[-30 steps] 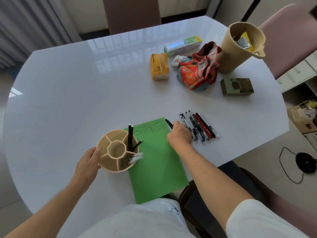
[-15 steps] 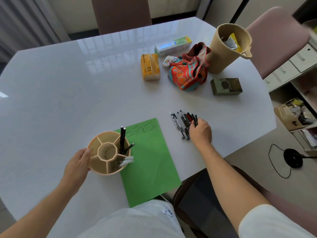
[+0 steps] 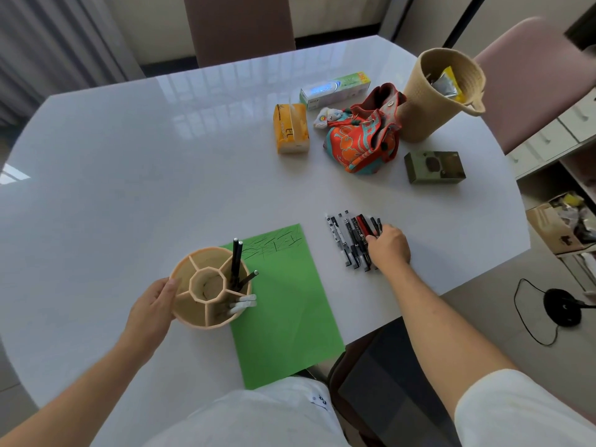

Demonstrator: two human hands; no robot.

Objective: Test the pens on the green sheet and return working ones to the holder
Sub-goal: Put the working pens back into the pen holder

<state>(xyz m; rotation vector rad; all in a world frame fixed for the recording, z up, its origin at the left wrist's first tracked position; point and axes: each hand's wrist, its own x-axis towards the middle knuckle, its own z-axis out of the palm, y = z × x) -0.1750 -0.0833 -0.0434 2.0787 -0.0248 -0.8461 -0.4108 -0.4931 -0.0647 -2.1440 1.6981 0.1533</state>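
Over on the left, the left hand (image 3: 154,309) cups the wall of the holder (image 3: 211,287), fingers curved round its near-left side, steadying it on the table (image 3: 129,175). Inside, two black pens (image 3: 236,264) stand upright in a right-hand compartment, another dark one leans out beside them, and white pens (image 3: 242,303) poke from the compartment nearest the sheet. So a handful look tested and returned already.

Moving to the middle, the green sheet (image 3: 283,304) lies flat, its left edge tucked under the holder, with black scribbles (image 3: 271,243) crowding its far end. Plenty of bare green left for more trials.

On to the right: a row of pens (image 3: 350,240) lies side by side on the table, just right of the sheet, mostly black, one red. The right hand (image 3: 388,248) sits on the right end of that row, fingers curled down onto the pens. Whether it actually pinches one yet, I cannot tell.

My read: partway through. The whole row looks untested, and the next pen is being chosen now.
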